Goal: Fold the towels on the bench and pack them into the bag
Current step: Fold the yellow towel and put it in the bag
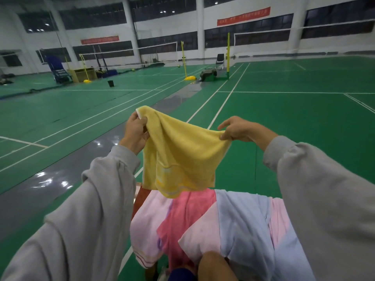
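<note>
Bare knee (217,266) shows just below a heap of pink, red and pale blue terry towels (239,218) covering the desk (141,197). Above that heap, a yellow terry towel (182,157) hangs spread between both hands: left hand (135,133) fingers grip one top corner, right hand (240,129) fingers pinch the other.

I see the bench (142,196) only as a reddish sliver at centre left. The heaped towels (194,220) cover the rest, their upper end behind the yellow towel (182,155). The blue towel (249,230) runs off the lower edge. A dark blue item (181,275), bottom centre, is cut off, possibly clothing. The banner (243,16) lettering, upper right, is too small to read.
</note>
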`<control>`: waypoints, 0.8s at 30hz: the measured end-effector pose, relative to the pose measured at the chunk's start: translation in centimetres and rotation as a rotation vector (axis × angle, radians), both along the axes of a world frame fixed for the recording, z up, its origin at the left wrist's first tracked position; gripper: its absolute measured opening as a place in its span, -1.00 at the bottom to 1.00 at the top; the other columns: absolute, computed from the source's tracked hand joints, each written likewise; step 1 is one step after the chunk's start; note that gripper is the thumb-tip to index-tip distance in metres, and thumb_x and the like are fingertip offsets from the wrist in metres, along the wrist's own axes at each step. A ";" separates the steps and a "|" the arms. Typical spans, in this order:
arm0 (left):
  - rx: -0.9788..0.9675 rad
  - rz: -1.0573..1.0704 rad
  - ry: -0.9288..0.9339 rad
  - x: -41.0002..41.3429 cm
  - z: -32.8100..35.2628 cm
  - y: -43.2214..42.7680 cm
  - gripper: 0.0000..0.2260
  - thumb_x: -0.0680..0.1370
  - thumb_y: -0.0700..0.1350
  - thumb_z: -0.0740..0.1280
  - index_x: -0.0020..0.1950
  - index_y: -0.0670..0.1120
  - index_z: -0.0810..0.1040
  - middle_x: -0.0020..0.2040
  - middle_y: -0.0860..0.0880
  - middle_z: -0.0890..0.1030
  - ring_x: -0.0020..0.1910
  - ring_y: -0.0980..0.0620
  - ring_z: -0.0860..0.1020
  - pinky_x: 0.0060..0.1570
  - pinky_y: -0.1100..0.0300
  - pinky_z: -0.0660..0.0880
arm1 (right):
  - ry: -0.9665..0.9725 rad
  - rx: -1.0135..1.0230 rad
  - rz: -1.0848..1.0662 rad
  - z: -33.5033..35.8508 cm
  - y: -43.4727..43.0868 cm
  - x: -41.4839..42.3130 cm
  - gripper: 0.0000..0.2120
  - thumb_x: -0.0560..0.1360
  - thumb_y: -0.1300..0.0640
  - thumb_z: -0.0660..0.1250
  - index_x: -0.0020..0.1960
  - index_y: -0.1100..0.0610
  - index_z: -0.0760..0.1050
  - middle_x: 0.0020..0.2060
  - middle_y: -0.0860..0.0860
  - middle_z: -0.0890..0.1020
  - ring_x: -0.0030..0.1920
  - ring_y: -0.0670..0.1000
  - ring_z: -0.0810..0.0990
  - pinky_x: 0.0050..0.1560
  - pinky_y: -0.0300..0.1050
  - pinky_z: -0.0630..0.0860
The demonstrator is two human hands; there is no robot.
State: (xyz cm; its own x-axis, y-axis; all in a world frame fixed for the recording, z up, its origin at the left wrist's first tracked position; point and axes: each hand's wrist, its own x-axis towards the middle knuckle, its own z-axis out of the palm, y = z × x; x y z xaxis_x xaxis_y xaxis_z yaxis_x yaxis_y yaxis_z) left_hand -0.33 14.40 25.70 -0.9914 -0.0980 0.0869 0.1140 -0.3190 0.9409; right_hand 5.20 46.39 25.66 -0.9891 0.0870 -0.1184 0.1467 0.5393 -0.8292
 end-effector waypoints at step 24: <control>-0.820 0.000 0.067 -0.9 2.1 -2.4 -0.69 0.52 -0.35 0.45 0.27 -0.25 0.59 0.12 -0.22 0.62 0.09 -0.18 0.62 0.18 -0.03 0.60 | 0.316 0.608 -0.097 4.4 0.2 -0.3 -0.69 0.41 0.35 0.43 0.15 0.24 0.65 0.07 0.11 0.66 0.05 0.14 0.62 0.06 -0.01 0.60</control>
